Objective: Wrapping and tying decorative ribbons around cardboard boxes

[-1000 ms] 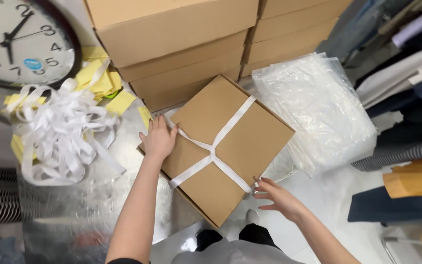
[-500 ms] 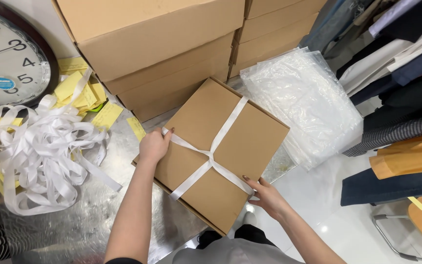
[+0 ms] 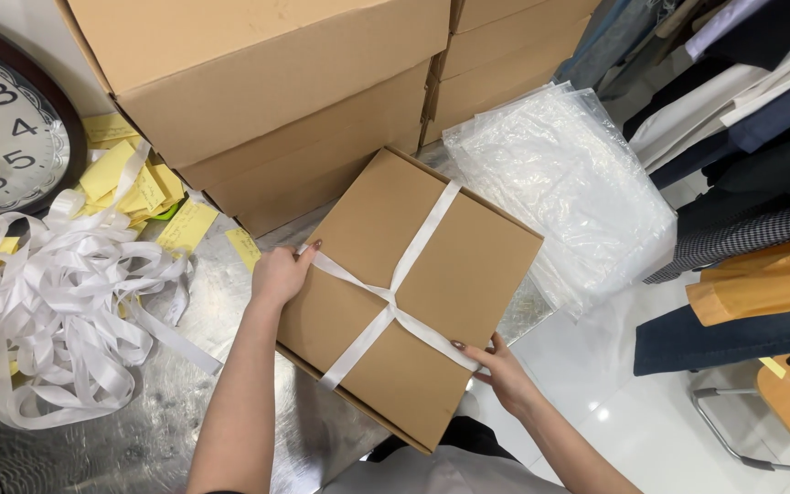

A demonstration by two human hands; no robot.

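A flat brown cardboard box lies tilted on the metal table, tied crosswise with white ribbon. My left hand grips the box's left edge, fingers over the ribbon end. At the near right edge, my right hand holds the box with fingertips on top, beside the ribbon.
Large stacked cardboard cartons stand right behind the box. A heap of loose white ribbon and yellow paper slips lie at left, by a wall clock. Clear plastic bags pile at right; hanging clothes beyond.
The box has shifted slightly toward me and to the right with both hands on it. The view has also moved.
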